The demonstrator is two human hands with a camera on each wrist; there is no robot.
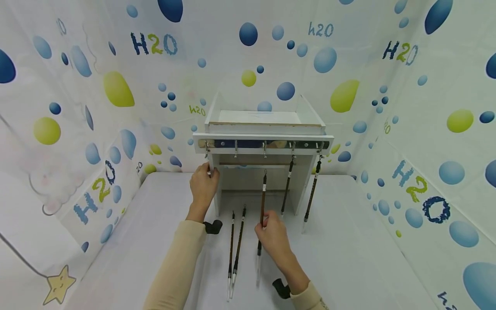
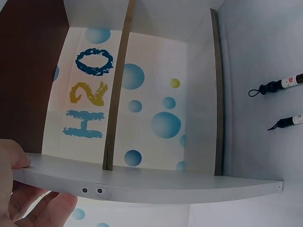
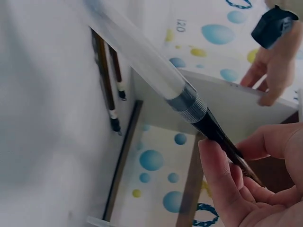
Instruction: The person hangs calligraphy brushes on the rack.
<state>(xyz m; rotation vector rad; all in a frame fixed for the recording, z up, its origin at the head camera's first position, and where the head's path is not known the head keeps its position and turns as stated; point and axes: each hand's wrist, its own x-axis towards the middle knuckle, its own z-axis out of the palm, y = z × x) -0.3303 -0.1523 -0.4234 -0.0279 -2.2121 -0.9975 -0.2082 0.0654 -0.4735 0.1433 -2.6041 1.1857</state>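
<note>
My right hand (image 1: pixel 274 232) pinches a calligraphy brush (image 1: pixel 263 196) by its brown handle. This brush stands nearly upright, its clear cap (image 3: pixel 147 61) at the lower end and its loop end a little below the middle hook (image 1: pixel 265 148). My left hand (image 1: pixel 204 185) grips the edge of the side panel (image 2: pixel 142 187) of a white shelf unit (image 1: pixel 263 129), thumb on one face and fingers on the other. Two more brushes hang from the right-hand hooks, one brush (image 1: pixel 287 187) further in and another brush (image 1: pixel 311 193) at the end.
Two capped brushes, a shorter brush (image 1: pixel 231 245) and a longer brush (image 1: pixel 239 241), lie side by side on the white table (image 1: pixel 348 249) between my forearms. A metal hook rail (image 1: pixel 252 144) runs across the unit's front. Patterned white sheets (image 1: pixel 217 34) surround the table.
</note>
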